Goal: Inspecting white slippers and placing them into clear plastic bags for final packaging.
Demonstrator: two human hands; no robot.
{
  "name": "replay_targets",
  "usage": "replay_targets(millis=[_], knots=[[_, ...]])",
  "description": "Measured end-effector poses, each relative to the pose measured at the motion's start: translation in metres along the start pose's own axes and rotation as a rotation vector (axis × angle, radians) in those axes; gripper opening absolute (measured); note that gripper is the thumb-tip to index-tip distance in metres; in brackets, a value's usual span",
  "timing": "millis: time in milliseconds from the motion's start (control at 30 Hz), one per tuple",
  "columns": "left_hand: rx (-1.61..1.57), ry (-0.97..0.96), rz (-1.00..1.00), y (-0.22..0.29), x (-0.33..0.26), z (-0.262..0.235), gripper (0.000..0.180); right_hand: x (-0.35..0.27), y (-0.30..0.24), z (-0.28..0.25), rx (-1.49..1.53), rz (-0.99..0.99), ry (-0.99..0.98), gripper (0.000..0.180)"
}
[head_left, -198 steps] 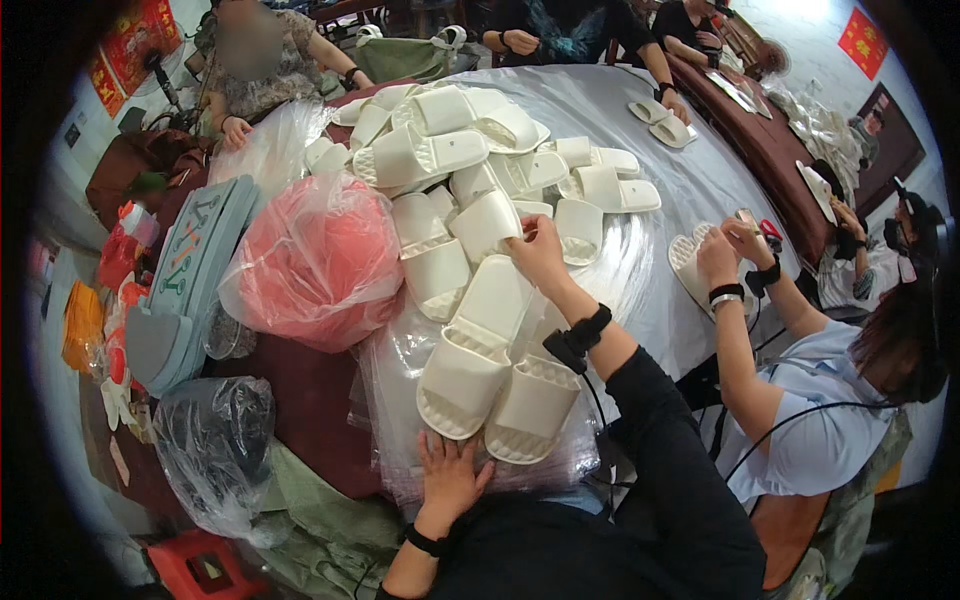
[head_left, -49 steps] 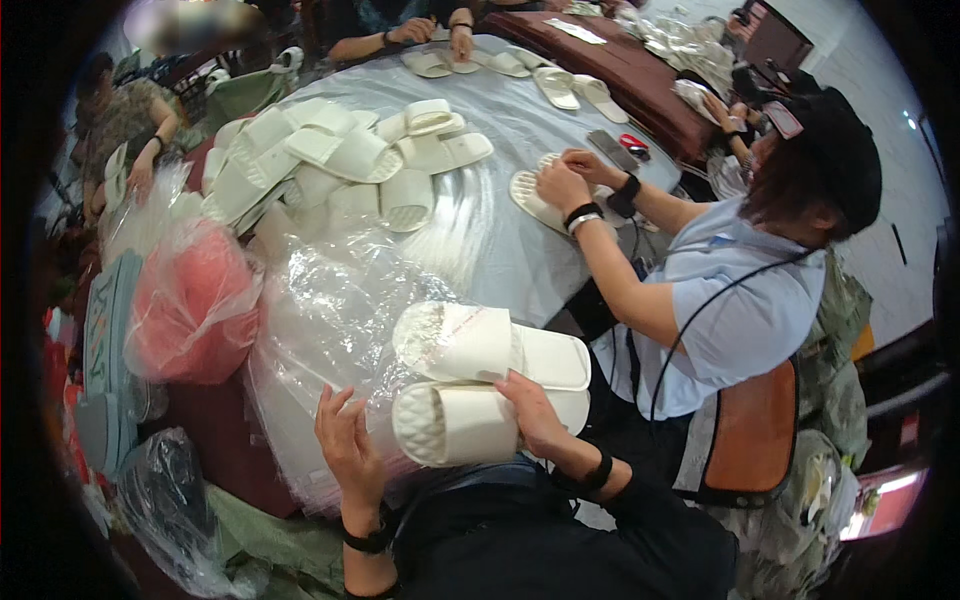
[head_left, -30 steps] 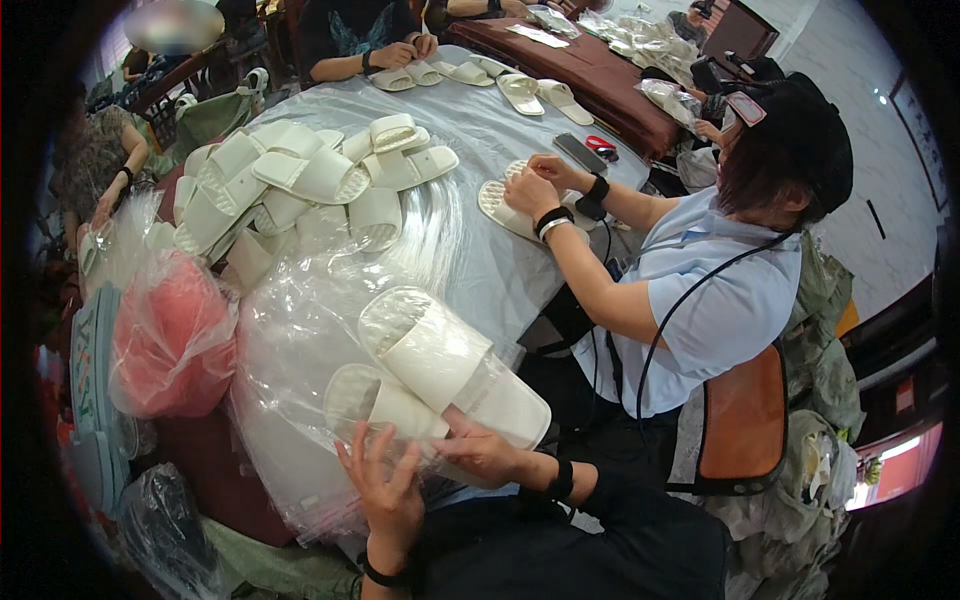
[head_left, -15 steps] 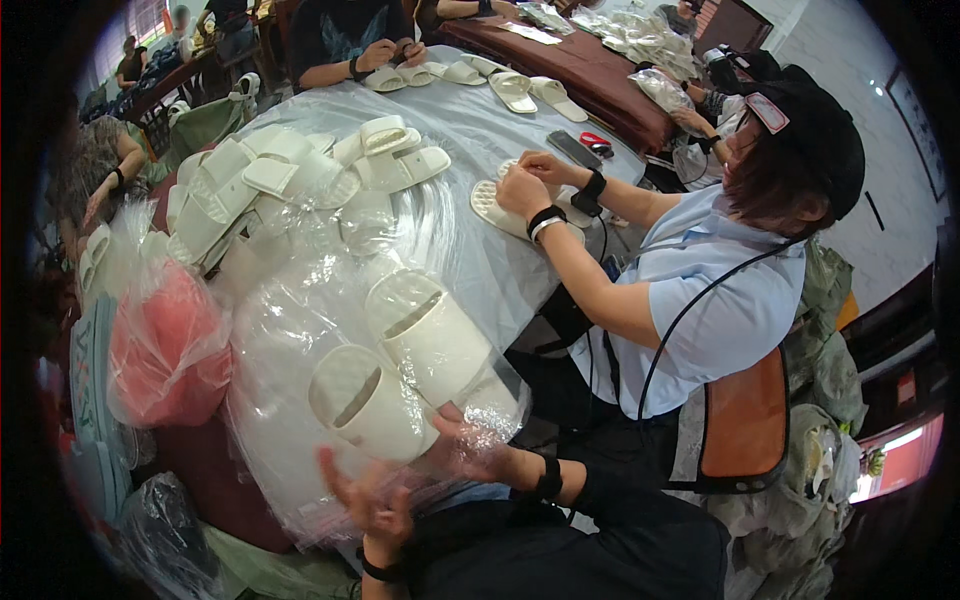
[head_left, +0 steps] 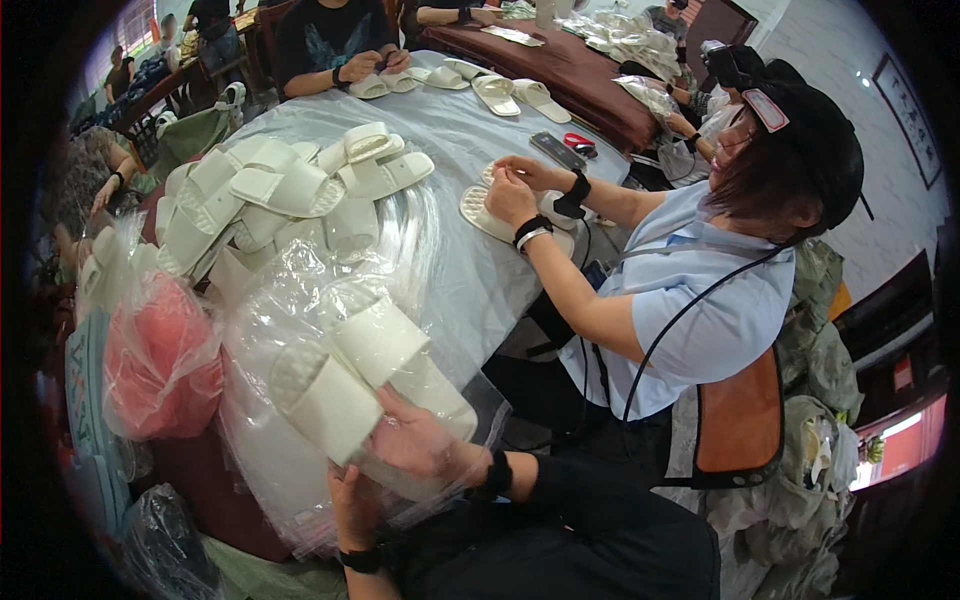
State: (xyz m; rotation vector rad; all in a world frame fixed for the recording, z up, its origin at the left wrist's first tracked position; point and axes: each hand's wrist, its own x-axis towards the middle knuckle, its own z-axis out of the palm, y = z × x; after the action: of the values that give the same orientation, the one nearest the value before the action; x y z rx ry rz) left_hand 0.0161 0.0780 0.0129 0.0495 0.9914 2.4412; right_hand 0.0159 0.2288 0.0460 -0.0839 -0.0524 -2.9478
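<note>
The right hand gripped a pair of white slippers against a clear plastic bag at the tabletop edge; the left hand, fingers seemingly curled, was beneath.

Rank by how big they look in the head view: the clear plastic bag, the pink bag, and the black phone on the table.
1. clear plastic bag, though nearness to the camera enlarges it
2. pink bag
3. black phone, far off, so unsure
</note>
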Motion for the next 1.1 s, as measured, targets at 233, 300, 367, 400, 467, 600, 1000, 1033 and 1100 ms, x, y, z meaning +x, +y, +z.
replay_targets(millis=[233, 300, 367, 400, 467, 600, 1000, 1033, 1100], knots=[[0.124, 0.187, -0.097, -0.009, 0.013, -0.014, 0.044, 0.038, -0.005, -0.045, -0.385, -0.029, 0.224, 0.053], [0.132, 0.205, -0.092, -0.012, 0.016, -0.019, 0.041, 0.026, -0.017, -0.083, -0.891, -0.052, 0.084, 0.053], [0.116, 0.199, -0.098, -0.013, 0.013, -0.024, 0.04, 0.013, -0.019, -0.086, -1.383, -0.061, -0.071, 0.054], [0.113, 0.206, -0.096, -0.014, 0.012, -0.031, 0.04, 0.006, -0.016, -0.067, -1.142, -0.058, 0.052, 0.056], [0.093, 0.181, -0.105, -0.019, 0.014, -0.035, 0.04, -0.005, -0.021, -0.056, -0.909, -0.068, 0.182, 0.059], [0.134, 0.252, -0.117, -0.015, 0.015, -0.024, 0.04, -0.023, -0.034, -0.078, -1.467, -0.154, 0.232, 0.064], [0.124, 0.356, -0.023, -0.018, 0.007, -0.044, 0.041, 0.032, -0.026, -0.05, -2.016, -0.462, -0.056, 0.05], [0.117, 0.373, -0.031, -0.017, 0.006, -0.044, 0.041, 0.033, -0.024, -0.055, -2.012, -0.462, -0.054, 0.05], [0.111, 0.381, -0.038, -0.017, 0.007, -0.042, 0.041, 0.037, -0.022, -0.059, -2.174, -0.375, -0.013, 0.051]])
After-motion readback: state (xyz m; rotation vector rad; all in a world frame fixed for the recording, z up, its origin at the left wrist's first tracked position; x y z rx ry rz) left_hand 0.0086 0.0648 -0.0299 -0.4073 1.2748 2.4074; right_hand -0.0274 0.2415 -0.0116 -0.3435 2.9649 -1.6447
